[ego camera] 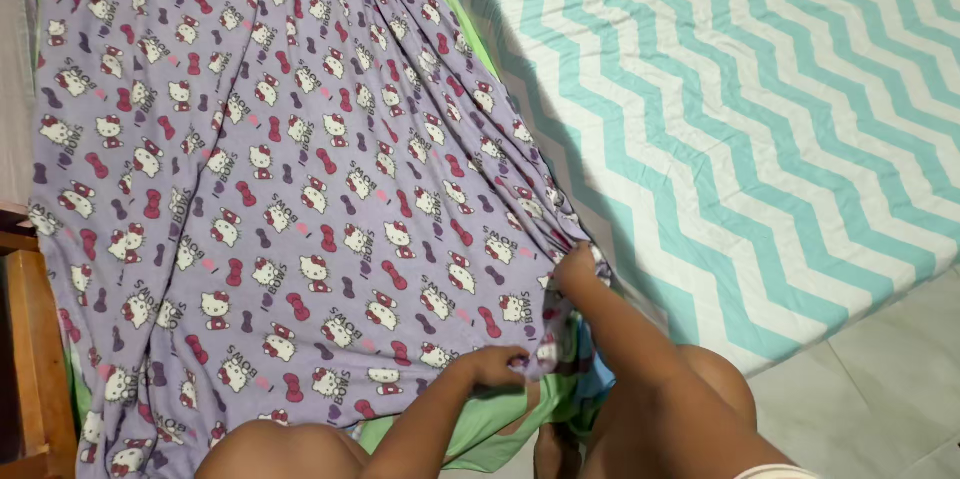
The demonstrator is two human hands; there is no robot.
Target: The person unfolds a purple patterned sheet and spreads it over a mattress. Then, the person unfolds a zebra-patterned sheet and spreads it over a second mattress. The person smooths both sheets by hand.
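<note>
A purple cloth (260,169) printed with small white cartoon cats and red bows is spread out in front of me, covering most of the left half of the view. My left hand (495,367) pinches its near edge, low in the middle of the view. My right hand (575,267) grips the cloth's near right corner, where the fabric bunches into folds. A green cloth (480,429) shows under the purple one by my knees and along its far right edge.
A mattress with a white and teal zigzag cover (760,119) fills the right side. Pale floor tiles (880,389) lie at the bottom right. A brown wooden frame (35,359) stands at the left edge. My knees are at the bottom.
</note>
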